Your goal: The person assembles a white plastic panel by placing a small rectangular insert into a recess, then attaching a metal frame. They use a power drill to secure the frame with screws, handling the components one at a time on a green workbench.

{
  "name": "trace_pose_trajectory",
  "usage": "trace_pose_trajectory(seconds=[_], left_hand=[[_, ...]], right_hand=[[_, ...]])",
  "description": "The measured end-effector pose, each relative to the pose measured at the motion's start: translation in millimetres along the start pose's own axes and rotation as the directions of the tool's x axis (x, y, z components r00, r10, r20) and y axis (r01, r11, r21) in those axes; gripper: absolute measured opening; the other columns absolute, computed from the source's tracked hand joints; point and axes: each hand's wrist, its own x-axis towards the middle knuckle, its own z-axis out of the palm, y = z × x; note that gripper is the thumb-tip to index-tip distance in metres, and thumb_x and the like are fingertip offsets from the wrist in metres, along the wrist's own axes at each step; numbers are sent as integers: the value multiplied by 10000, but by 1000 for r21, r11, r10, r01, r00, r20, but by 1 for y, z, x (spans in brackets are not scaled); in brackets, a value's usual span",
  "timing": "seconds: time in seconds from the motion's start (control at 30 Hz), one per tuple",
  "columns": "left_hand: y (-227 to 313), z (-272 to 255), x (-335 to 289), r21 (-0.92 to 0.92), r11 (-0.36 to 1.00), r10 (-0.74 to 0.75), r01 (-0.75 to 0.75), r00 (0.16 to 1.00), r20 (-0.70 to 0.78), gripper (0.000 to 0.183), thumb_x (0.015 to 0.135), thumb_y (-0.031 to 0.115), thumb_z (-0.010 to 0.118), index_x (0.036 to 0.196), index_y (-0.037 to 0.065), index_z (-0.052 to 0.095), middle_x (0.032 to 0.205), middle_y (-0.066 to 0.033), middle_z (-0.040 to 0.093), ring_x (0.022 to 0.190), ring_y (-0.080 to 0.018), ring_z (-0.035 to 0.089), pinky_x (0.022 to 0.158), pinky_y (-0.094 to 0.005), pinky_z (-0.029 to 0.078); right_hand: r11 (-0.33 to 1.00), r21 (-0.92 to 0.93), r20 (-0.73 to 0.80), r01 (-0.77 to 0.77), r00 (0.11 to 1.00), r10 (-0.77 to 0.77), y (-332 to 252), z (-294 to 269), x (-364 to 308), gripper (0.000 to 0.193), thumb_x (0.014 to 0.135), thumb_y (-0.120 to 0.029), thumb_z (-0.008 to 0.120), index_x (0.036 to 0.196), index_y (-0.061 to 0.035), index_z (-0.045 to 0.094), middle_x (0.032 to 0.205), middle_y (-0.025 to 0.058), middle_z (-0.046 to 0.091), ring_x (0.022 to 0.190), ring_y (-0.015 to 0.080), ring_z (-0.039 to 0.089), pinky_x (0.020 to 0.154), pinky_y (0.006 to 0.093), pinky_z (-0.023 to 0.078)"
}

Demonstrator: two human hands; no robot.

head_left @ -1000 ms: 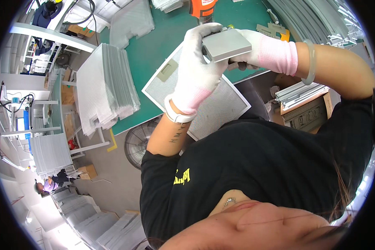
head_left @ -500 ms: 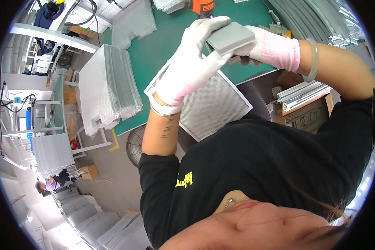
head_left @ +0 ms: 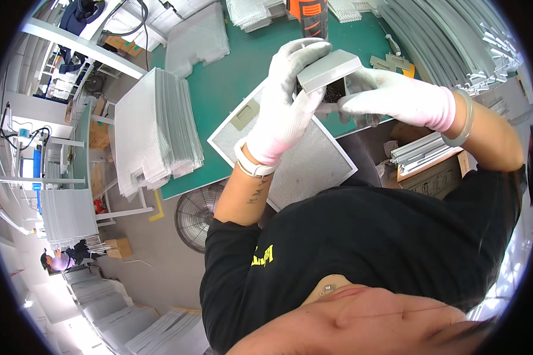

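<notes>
My left hand (head_left: 287,103), in a white glove, grips a small light-grey box (head_left: 330,71) held tilted above the table. Small dark pieces (head_left: 334,93), too fine to make out surely, show at its opening below the grey face. My right hand (head_left: 391,97), gloved too, is beside the opening with its fingers curled and close together; what they hold, if anything, is hidden. Under my hands lies a white-framed mesh panel (head_left: 314,163) with a greyish rectangular plate (head_left: 243,115) near one corner. An orange and black power tool (head_left: 311,18) stands just beyond my left hand.
Stacked mesh sheets (head_left: 157,127) sit at the left of the green table (head_left: 207,94). Long grey strips (head_left: 438,35), a screwdriver (head_left: 392,44) and flat plates (head_left: 391,62) lie at right. Below are a floor fan (head_left: 198,219) and a carton of strips (head_left: 429,148).
The box has dropped lower and turned, so its opening and dark contents show. My right hand has drawn from behind it to its right side, fingers now in view.
</notes>
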Motion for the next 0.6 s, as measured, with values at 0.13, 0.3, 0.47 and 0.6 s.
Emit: trace_pose_trajectory(seconds=[0.13,0.3,0.47,0.6], left_hand=[[10,-6,-1,-385,902,-208,196,978,12,307,1035,148,559,1300,1,604,1269,-101,623,1150,-167,601,1026,-327,466],[27,-1,6,-480,792,-429,378,903,5,240,1059,161,530,1209,-10,605,1211,-87,618,1061,-161,619,965,-305,489],[25,5,-7,-180,945,-290,273,954,-72,203,996,117,583,1158,4,627,1214,-125,554,1160,-242,535,1047,-362,416],[29,7,-14,-266,914,-332,306,942,-58,211,992,73,543,1171,-13,614,1213,-126,544,1137,-237,552,1039,-359,420]], right_hand=[[947,-313,-21,-69,998,66,-10,-11,-5,767,956,-511,658,1489,1,451,1001,113,663,797,154,633,732,300,515],[974,-224,-185,47,979,-90,2,-19,-4,771,884,-415,764,1495,-59,456,997,95,631,829,146,597,739,294,506],[811,-435,-99,391,874,-475,5,2,11,882,762,-299,828,1518,-82,431,1163,90,585,920,162,566,809,306,495],[904,-384,-189,189,942,-277,-9,17,1,778,671,-235,837,1372,-41,561,1182,80,623,1021,171,603,895,310,495]])
